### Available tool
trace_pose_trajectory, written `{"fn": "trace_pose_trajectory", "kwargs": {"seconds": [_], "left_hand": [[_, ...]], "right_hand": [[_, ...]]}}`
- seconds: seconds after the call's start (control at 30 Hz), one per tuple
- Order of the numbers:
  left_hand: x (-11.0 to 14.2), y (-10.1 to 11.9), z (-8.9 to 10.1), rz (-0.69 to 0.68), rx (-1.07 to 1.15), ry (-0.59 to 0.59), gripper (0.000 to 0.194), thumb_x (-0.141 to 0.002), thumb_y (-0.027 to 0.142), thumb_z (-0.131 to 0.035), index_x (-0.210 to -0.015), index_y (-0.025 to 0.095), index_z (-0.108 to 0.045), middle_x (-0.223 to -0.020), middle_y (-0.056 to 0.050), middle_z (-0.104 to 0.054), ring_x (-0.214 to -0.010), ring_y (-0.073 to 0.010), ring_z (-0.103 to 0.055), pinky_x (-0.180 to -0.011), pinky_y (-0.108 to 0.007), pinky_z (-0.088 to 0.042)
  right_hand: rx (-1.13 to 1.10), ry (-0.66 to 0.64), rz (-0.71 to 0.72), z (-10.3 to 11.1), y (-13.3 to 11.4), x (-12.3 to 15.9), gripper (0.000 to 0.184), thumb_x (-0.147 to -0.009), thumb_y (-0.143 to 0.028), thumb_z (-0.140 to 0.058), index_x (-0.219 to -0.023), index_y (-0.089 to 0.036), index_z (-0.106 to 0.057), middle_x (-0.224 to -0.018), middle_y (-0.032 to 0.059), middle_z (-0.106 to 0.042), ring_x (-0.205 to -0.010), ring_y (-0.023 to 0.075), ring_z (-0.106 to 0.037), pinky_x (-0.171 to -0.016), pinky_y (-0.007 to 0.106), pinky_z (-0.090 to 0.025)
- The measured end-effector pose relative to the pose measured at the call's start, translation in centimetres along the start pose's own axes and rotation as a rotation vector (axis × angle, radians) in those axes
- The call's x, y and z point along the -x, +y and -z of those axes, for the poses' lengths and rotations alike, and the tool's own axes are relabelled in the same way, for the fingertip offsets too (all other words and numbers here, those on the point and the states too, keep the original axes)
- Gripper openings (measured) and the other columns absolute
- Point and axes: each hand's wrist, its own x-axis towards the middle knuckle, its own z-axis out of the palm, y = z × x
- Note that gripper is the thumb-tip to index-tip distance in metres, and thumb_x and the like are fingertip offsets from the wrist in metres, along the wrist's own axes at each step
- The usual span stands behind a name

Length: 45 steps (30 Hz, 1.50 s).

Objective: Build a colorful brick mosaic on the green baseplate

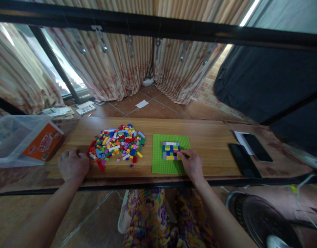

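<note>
A green studded baseplate (158, 165) lies on the wooden board, and a low block of toy building bricks (171, 148) in blue, yellow, white and lilac is built up on it. My right hand (193, 163) reaches over the plate's right part. Its thumb and fingers are pinched together at the block's right edge; whatever is between the fingertips is too small and covered to make out. My left hand (73, 164) rests on the left of the board, palm down, fingers loosely bent and slightly apart, holding nothing visible. Just right of it spreads a pile of loose mixed-colour bricks (119, 143).
A clear plastic bin (16, 137) with an orange label stands at the left end of the wooden board (204, 137). Two dark phones (244, 160) lie at the right. A black rail (158, 26) crosses above the far side. A round dark object (266, 220) sits below right.
</note>
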Motion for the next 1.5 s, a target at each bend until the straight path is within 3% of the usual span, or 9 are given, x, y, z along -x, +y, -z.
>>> {"fn": "trace_pose_trajectory", "kwargs": {"seconds": [0.23,0.43,0.87,1.07,1.17,1.27,1.5], "left_hand": [[0.0,-0.3,-0.2,-0.021,0.014,0.004,0.046,-0.09,0.025,-0.036,-0.12,0.001,-0.061,-0.123,-0.023,-0.059,-0.119,-0.0321,-0.051,-0.104,-0.045,-0.038],[-0.2,-0.5,-0.6,-0.024,-0.032,0.027,0.045,-0.088,0.023,-0.037,-0.119,0.002,-0.062,-0.121,-0.023,-0.061,-0.117,-0.0318,-0.052,-0.103,-0.045,-0.039],[-0.2,-0.5,-0.8,-0.02,0.024,0.059,0.042,-0.085,0.023,-0.04,-0.114,0.003,-0.064,-0.119,-0.022,-0.062,-0.112,-0.0327,-0.053,-0.099,-0.046,-0.041],[0.0,-0.7,-1.0,-0.05,0.063,0.103,0.041,-0.085,0.022,-0.039,-0.111,0.005,-0.065,-0.115,-0.022,-0.062,-0.111,-0.0335,-0.054,-0.097,-0.046,-0.042],[0.1,-0.8,-1.4,-0.035,0.081,0.116,0.039,-0.085,0.023,-0.04,-0.112,0.008,-0.065,-0.115,-0.021,-0.062,-0.112,-0.033,-0.054,-0.096,-0.047,-0.043],[0.4,-0.9,-1.5,-0.034,0.078,0.126,0.036,-0.085,0.021,-0.041,-0.108,0.009,-0.065,-0.113,-0.02,-0.062,-0.111,-0.0324,-0.054,-0.095,-0.046,-0.044],[0.8,-0.6,-1.4,-0.013,0.052,0.125,0.032,-0.085,0.018,-0.041,-0.105,0.011,-0.066,-0.11,-0.017,-0.064,-0.108,-0.031,-0.055,-0.092,-0.043,-0.045]], "right_hand": [[-0.022,0.002,-0.145,-0.1,-1.1,-0.2,0.029,-0.079,-0.048,-0.062,-0.075,-0.021,-0.074,-0.078,0.0062,-0.074,-0.07,0.0197,-0.063,-0.065,0.029,-0.043],[-0.064,-0.08,-0.259,0.1,-1.0,-1.3,0.031,-0.071,-0.05,-0.066,-0.073,-0.021,-0.076,-0.067,0.0033,-0.072,-0.063,0.0182,-0.063,-0.057,0.027,-0.038],[-0.185,-0.132,-0.269,0.2,0.1,-2.3,0.036,-0.061,-0.053,-0.071,-0.064,-0.018,-0.074,-0.059,0.003,-0.068,-0.055,0.0145,-0.057,-0.051,0.025,-0.034],[-0.471,0.104,-0.336,0.9,0.5,-0.9,0.042,-0.061,-0.056,-0.072,-0.067,-0.014,-0.071,-0.064,0.0027,-0.068,-0.06,0.0151,-0.058,-0.059,0.026,-0.041],[-0.484,0.083,-0.326,0.8,-0.9,0.3,0.041,-0.063,-0.055,-0.072,-0.067,-0.015,-0.07,-0.064,0.0025,-0.067,-0.062,0.0159,-0.059,-0.061,0.027,-0.042],[-0.474,-0.031,-0.264,-0.2,-3.5,2.0,0.037,-0.066,-0.053,-0.071,-0.071,-0.017,-0.071,-0.072,0.0036,-0.07,-0.072,0.0188,-0.063,-0.07,0.029,-0.046],[-0.388,-0.333,0.027,-4.2,-9.6,4.5,0.03,-0.079,-0.049,-0.062,-0.079,-0.021,-0.073,-0.085,0.0051,-0.071,-0.08,0.0202,-0.063,-0.077,0.033,-0.046]]}}
